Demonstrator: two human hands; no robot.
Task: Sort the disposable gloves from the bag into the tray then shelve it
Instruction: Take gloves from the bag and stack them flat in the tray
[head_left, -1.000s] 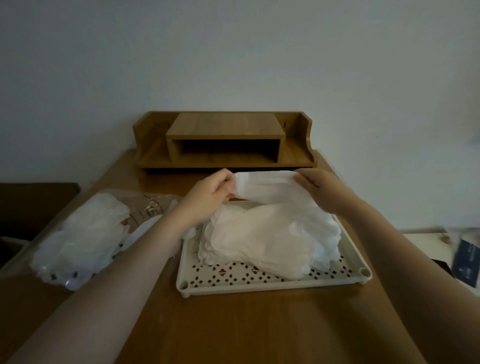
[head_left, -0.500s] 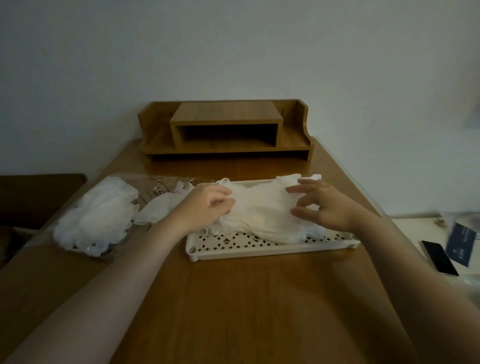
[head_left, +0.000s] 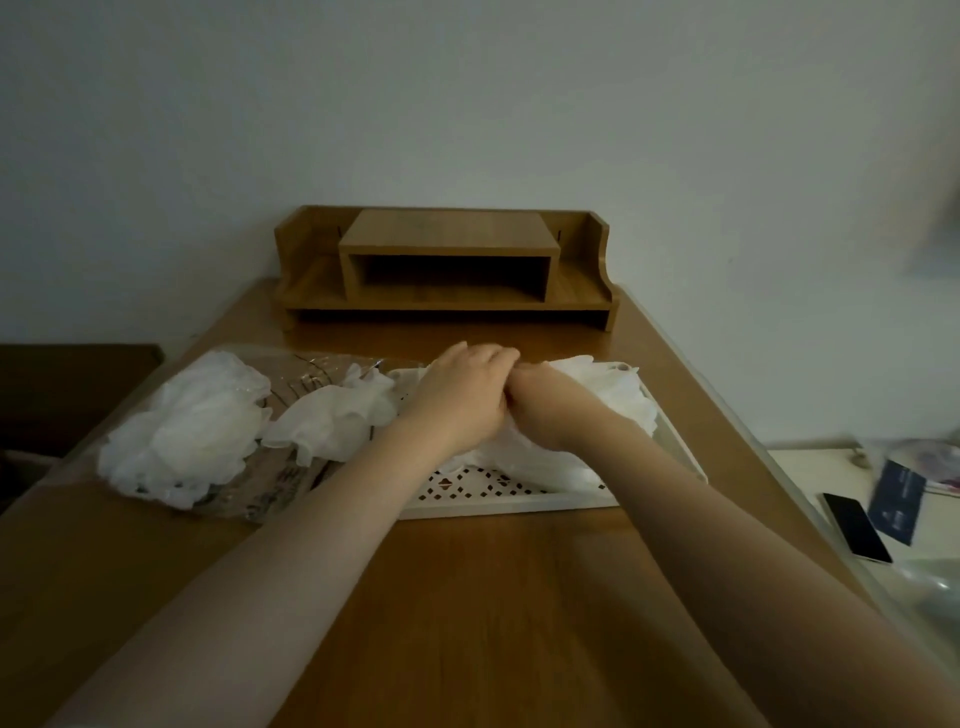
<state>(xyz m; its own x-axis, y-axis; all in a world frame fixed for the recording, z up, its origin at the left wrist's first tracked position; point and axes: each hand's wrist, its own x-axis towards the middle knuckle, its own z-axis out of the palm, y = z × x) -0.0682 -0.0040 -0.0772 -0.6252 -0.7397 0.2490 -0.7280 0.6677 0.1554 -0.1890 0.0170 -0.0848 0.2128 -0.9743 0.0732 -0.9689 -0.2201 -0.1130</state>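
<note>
A white perforated tray (head_left: 509, 506) lies on the wooden desk, holding a pile of white disposable gloves (head_left: 608, 395). My left hand (head_left: 462, 395) rests flat on top of that pile, fingers pointing right. My right hand (head_left: 545, 410) meets it from the right; its fingers are hidden under the left hand, so its grip is unclear. Left of the tray lies the clear plastic bag (head_left: 291, 483) with a bunch of gloves (head_left: 187, 426) inside, and one glove (head_left: 332, 421) spills out of its mouth. The wooden desk shelf (head_left: 447, 270) stands against the wall behind the tray.
A lower white surface to the right holds a phone (head_left: 857, 527) and a dark blue card (head_left: 896, 501). A dark piece of furniture (head_left: 67, 395) sits left of the desk. Bare desk wood (head_left: 467, 597) stretches in front of the tray.
A glove held up between both hands has come down onto the pile. My hands then moved together at the middle of the tray. The camera has tilted up.
</note>
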